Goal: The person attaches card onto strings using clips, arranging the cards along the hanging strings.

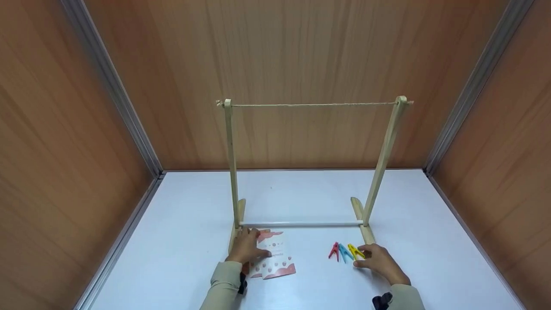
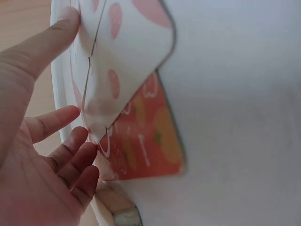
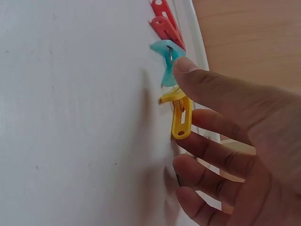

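Observation:
In the head view my left hand [image 1: 246,249] rests at the left edge of a small overlapping stack of printed cards. The top ones are white cards [image 1: 279,254] with pink strawberries. In the left wrist view a red card [image 2: 146,134] with orange fruit prints sticks out from under them, and the fingertips lie along the stack's edge, thumb apart. My right hand [image 1: 379,261] is at the yellow clothespin [image 1: 355,251], thumb and fingers spread around it without a visible pinch. Beside it lie a blue clothespin [image 1: 344,252] and a red clothespin [image 1: 334,251].
A wooden stand straddles the work area, with a left post [image 1: 231,163], a right post [image 1: 383,163], a string [image 1: 310,104] across the top and a white rod [image 1: 301,224] low down. Wood-grain panels [image 1: 301,51] enclose the white table [image 1: 181,206] at the back and sides.

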`<state>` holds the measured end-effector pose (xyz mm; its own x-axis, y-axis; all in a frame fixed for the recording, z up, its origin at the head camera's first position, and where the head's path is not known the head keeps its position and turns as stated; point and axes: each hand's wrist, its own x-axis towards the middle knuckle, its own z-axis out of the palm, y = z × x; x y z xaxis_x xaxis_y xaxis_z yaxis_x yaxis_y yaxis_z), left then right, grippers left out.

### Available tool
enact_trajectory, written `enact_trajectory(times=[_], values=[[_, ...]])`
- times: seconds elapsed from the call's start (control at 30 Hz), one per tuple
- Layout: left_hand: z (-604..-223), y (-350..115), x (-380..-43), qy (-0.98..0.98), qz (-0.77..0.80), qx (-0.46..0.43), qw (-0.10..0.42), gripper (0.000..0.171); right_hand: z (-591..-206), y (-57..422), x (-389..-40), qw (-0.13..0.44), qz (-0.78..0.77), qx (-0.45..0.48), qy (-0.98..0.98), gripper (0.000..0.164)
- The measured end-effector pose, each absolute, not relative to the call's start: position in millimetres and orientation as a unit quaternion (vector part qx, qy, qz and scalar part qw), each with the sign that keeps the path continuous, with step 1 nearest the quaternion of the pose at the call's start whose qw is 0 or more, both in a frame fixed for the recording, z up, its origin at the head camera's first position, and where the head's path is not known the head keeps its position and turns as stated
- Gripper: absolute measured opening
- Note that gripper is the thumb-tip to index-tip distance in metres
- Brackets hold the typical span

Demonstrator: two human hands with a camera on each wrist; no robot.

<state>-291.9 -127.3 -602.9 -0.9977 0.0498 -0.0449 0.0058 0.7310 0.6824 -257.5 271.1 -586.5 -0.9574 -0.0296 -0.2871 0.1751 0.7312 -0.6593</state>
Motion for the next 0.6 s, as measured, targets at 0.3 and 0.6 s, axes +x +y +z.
enact_trajectory(times=[0.3, 0.6], values=[[-604.5, -128.4, -296.7, 0.941, 0.338, 0.020, 0.025, 0.070, -590.1, 269.7, -257.1, 0.132, -0.374, 0.044, 0.917, 0.063], [-604.6, -126.3, -293.9, 0.938, 0.346, 0.015, 0.026, 0.070, -596.4, 268.9, -255.4, 0.113, -0.374, 0.054, 0.919, 0.050]])
